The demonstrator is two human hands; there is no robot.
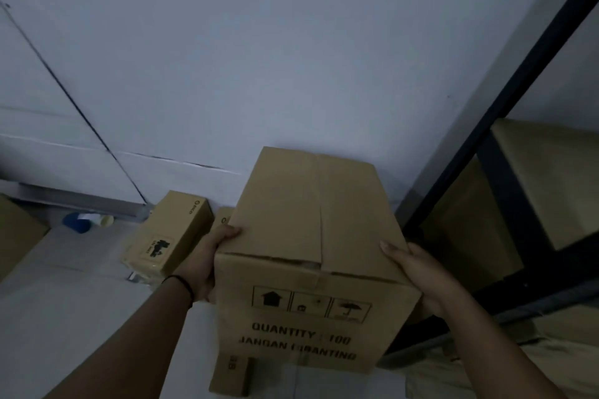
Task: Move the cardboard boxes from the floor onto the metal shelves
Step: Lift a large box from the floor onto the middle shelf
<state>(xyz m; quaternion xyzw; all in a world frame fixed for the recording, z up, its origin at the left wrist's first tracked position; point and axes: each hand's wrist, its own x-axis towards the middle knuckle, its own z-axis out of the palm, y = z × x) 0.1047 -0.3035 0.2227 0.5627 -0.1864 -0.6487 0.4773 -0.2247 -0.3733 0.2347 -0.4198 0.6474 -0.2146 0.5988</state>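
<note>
A large cardboard box (311, 236) printed "QUANTITY : 100" is held up in front of me, above the floor. My left hand (207, 262) grips its left side, thumb over the top edge. My right hand (418, 272) presses flat against its right side. The black metal shelf frame (505, 191) stands at the right, with cardboard boxes (551, 178) stacked on its levels. A smaller cardboard box (171, 233) lies on the floor to the left, by the wall. Another box (231, 374) lies on the floor below the held one, mostly hidden.
A white wall (259, 58) is close ahead. A blue and white object (84, 220) lies on the floor by the wall at left. The corner of another cardboard box (16, 233) shows at the far left edge. The floor (81, 301) is pale.
</note>
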